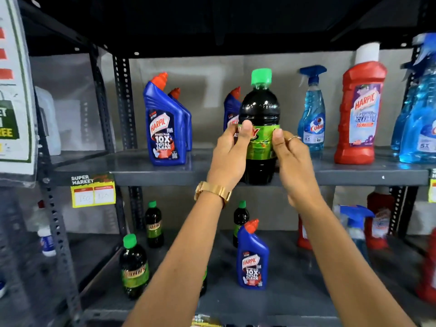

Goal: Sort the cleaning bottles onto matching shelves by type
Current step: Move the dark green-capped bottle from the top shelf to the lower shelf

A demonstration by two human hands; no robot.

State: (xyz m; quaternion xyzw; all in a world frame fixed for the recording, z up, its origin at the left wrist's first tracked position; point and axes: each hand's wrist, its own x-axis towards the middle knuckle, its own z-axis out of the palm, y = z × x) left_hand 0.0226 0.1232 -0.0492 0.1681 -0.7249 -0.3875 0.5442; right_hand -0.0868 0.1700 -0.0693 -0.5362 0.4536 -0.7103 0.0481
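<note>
A dark bottle with a green cap and green label (259,109) is held in front of the upper shelf (151,172). My left hand (230,156) grips its left side and my right hand (292,156) its right side. On the upper shelf stand blue Harpic bottles (164,123), a blue Colin spray bottle (311,109) and a red Harpic bottle (359,112). The lower shelf (295,279) carries more dark green-capped bottles (134,267), one blue Harpic bottle (252,256), red bottles (379,220) and a spray bottle (354,223).
More blue spray bottles (420,114) crowd the upper shelf's right end. A yellow price tag (93,191) hangs on the shelf edge at the left. A poster (14,90) covers the neighbouring rack, which holds pale containers (47,121).
</note>
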